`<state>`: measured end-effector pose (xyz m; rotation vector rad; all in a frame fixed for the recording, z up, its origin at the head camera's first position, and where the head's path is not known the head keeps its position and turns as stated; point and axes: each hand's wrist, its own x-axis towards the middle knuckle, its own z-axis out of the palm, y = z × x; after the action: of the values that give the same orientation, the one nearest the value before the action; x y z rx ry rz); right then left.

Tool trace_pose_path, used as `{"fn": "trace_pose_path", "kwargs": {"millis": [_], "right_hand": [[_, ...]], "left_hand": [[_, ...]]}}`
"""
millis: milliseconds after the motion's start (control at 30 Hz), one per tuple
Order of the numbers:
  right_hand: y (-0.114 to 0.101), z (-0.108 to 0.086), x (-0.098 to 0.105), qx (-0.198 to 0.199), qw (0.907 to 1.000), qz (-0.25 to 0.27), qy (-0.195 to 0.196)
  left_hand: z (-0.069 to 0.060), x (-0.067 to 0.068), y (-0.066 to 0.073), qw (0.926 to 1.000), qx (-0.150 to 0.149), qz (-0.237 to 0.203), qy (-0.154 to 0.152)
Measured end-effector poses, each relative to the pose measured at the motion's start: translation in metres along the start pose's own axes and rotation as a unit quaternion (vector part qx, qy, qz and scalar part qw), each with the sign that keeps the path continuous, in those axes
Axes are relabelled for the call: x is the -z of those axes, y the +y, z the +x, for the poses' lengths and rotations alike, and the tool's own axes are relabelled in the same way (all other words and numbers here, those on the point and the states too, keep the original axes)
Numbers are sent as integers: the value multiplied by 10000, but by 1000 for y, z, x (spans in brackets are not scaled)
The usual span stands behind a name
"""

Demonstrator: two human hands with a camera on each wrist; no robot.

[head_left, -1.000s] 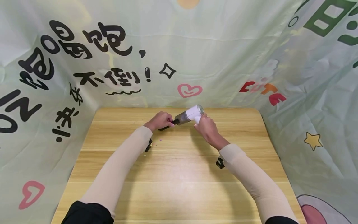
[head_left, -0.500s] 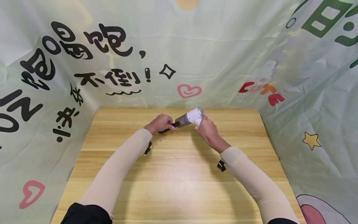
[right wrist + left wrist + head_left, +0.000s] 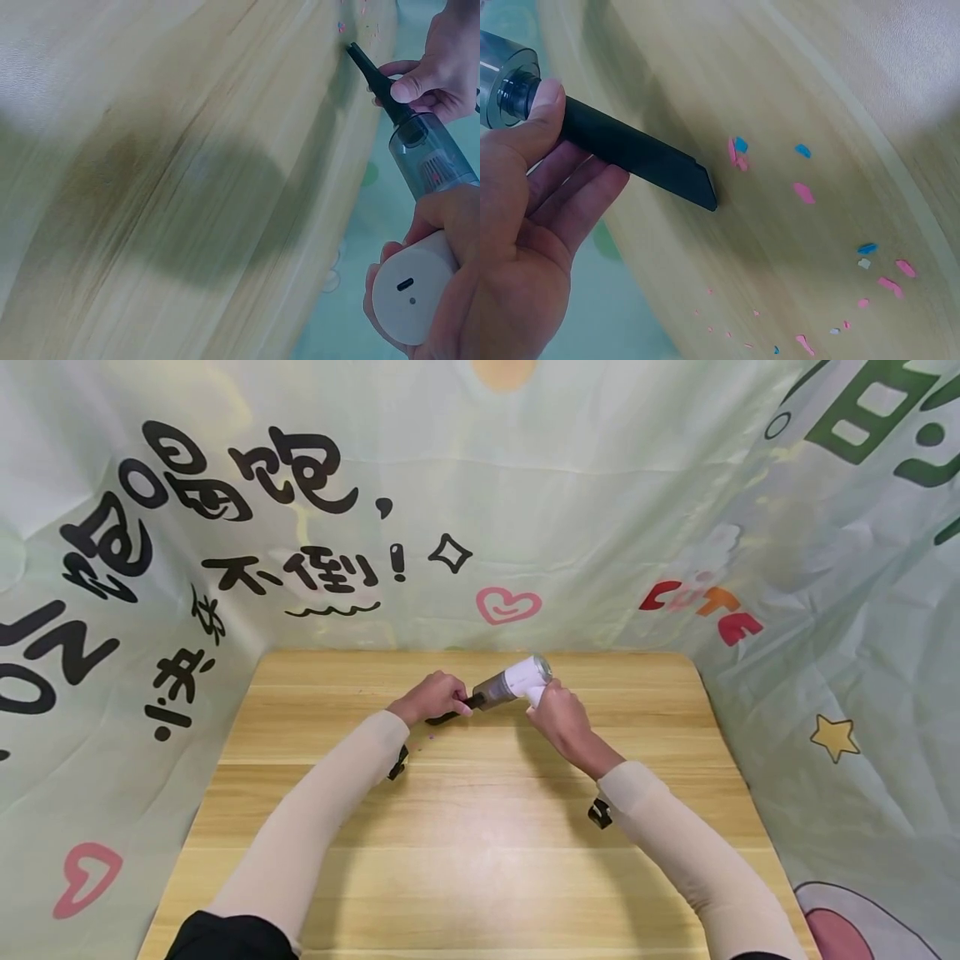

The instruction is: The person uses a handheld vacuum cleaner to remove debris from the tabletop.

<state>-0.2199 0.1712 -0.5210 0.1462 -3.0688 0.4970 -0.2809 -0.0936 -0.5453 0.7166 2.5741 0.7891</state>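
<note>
A small white handheld vacuum [image 3: 524,676] with a clear grey dust cup [image 3: 492,691] is held over the table's back half. My right hand [image 3: 564,720] grips its white handle [image 3: 415,289]. Between thumb and fingers, my left hand [image 3: 536,187] pinches the black flat nozzle [image 3: 636,150] close to the cup. The nozzle's slanted tip points down toward the wood, near pink scraps [image 3: 733,152] and a blue scrap [image 3: 741,144]. Whether the tip touches the table cannot be told. Something pink shows inside the dust cup [image 3: 433,161].
More scraps lie on the wooden table [image 3: 480,827], among them a pink one [image 3: 804,193], a blue one [image 3: 867,248] and a whitish one [image 3: 864,263]. A printed cloth [image 3: 600,527] hangs behind the table and along both sides.
Both hands and the vacuum have shifted slightly down in the head view, toward the table's front. The grips on the handle and nozzle look the same.
</note>
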Motion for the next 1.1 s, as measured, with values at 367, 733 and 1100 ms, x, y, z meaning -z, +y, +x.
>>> {"fn": "trace_pose_path", "kwargs": {"millis": [367, 733, 1100], "right_hand": [[6, -9, -3, 31, 10000, 26, 77], [10, -17, -9, 108, 9998, 166, 54], [10, -22, -14, -25, 9998, 203, -42]], "left_hand": [[-4, -5, 4, 9999, -140, -29, -53], [-12, -6, 9, 9997, -87, -77, -227], [-18, -8, 9, 9995, -92, -69, -282]]}}
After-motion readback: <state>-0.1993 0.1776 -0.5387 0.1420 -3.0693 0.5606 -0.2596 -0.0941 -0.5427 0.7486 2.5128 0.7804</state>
